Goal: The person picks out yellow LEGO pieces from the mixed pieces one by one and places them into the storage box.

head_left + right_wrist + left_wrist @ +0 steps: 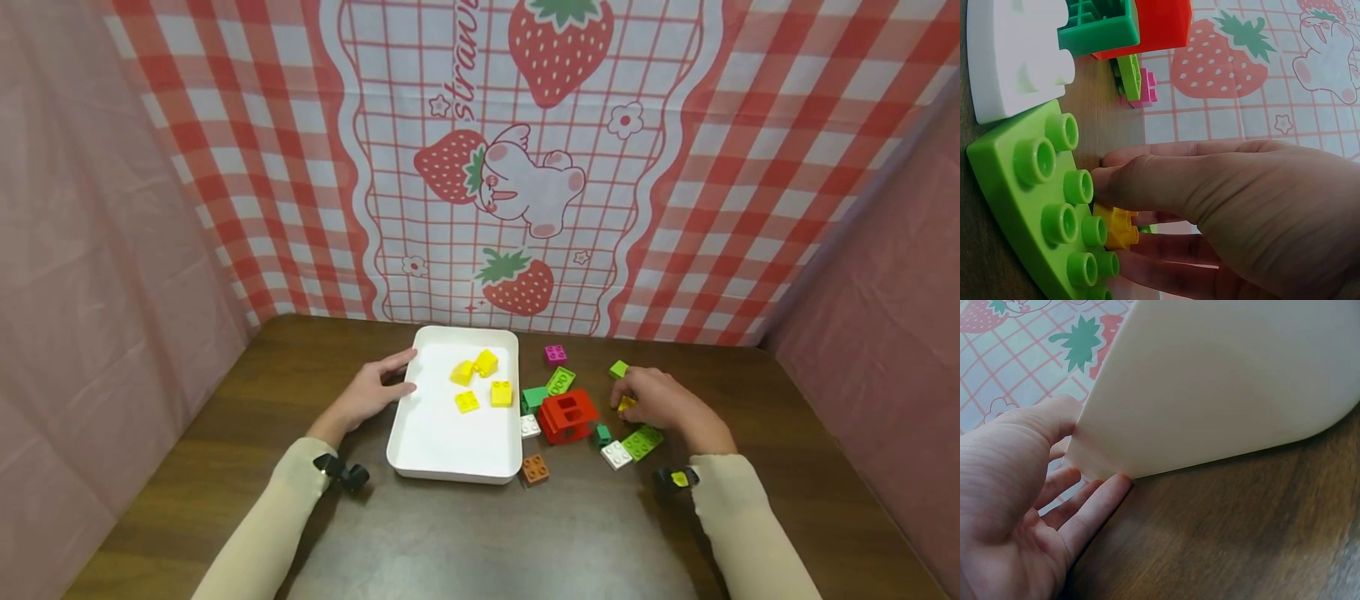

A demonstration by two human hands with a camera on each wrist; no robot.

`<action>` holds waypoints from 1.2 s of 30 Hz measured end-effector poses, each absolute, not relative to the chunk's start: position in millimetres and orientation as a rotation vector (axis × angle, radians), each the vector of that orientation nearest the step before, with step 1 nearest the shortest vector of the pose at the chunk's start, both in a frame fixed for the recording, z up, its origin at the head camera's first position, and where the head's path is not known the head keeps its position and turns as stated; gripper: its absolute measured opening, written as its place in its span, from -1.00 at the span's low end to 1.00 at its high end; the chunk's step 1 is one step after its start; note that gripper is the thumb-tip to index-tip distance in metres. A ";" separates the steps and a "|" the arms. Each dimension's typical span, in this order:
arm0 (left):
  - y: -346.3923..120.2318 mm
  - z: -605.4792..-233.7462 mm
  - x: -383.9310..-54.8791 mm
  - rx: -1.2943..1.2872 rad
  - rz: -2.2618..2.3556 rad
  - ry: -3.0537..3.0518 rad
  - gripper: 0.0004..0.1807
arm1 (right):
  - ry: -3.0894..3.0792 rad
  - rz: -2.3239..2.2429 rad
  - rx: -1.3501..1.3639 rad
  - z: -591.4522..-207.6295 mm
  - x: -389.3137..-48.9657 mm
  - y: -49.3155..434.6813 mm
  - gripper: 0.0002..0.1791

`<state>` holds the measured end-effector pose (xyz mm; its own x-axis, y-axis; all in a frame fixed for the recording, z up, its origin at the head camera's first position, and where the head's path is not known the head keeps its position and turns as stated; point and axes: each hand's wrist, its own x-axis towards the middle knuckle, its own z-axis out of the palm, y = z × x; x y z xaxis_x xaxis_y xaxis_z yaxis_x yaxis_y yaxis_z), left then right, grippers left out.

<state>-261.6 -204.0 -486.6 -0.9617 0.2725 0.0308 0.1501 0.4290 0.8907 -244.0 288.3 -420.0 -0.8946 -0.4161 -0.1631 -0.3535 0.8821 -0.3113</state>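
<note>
My left hand [367, 392] holds the left side of a white tray [450, 462]; in the left wrist view the thumb crosses the rim and the other fingers [1100, 503] lie against the outer wall. Several yellow bricks [501, 394] lie inside the tray. Over on the right, my right hand [660, 400] reaches down and pinches a small yellow brick [1119, 225] with thumb and fingers, low over the table. Beside it are a flat lime-green brick [1035, 187] with rounded studs and a white brick [1013, 56].
Between tray and right hand sit a red window-like block [568, 417], a green brick [534, 399], a lime brick [560, 381] and a magenta brick [555, 355]. A brown brick [535, 470] lies by the tray's near corner. Strawberry-print cloth [525, 208] hangs behind the table.
</note>
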 end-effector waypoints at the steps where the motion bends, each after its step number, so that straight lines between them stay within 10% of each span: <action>1: -203.9 -486.9 -261.8 0.385 1.575 2.554 -0.25 | 2.827 -0.409 -0.579 -419.9 -244.0 288.4 -0.86; 36: -204.7 -486.7 -259.5 0.418 1.579 2.559 -0.25 | 3.025 -0.394 -0.614 -426.0 -248.7 286.6 -0.87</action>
<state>-259.5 -204.7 -486.7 -0.9566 0.2866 0.0535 0.1763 0.4227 0.8890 -248.7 286.6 -426.0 -0.9218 -0.3871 0.0208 -0.3795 0.8902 -0.2520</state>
